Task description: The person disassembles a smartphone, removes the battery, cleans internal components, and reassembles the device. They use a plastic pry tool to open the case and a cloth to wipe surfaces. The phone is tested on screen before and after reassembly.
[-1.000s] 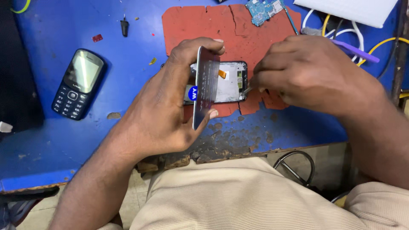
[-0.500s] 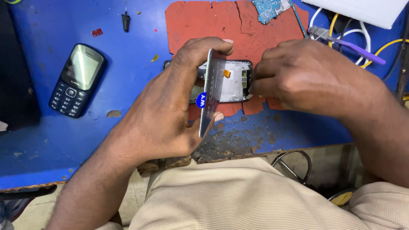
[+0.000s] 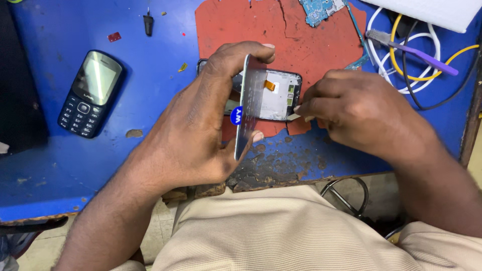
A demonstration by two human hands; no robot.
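Observation:
My left hand point(image 3: 193, 133) grips a thin phone screen panel point(image 3: 246, 105) on edge, thumb at the bottom and fingers over the top, tilted up from the opened smartphone body point(image 3: 278, 95). An orange flex cable point(image 3: 270, 85) shows inside the body. My right hand point(image 3: 356, 113) rests at the body's right end, pinching a small pale pry piece point(image 3: 296, 116) against its lower right corner. Both lie on a worn red mat point(image 3: 281, 35) on the blue table point(image 3: 45, 165).
A dark keypad phone point(image 3: 90, 94) lies at the left. A blue circuit board point(image 3: 321, 9), a purple-handled brush point(image 3: 416, 50) and white, yellow and black cables point(image 3: 401, 65) lie at the back right. A small screwdriver tip point(image 3: 148, 22) sits at the back. The table's front edge is chipped.
The screen panel has stayed lifted in my left hand and shifted slightly. My right hand's fingers have slid down toward the phone body's lower right corner.

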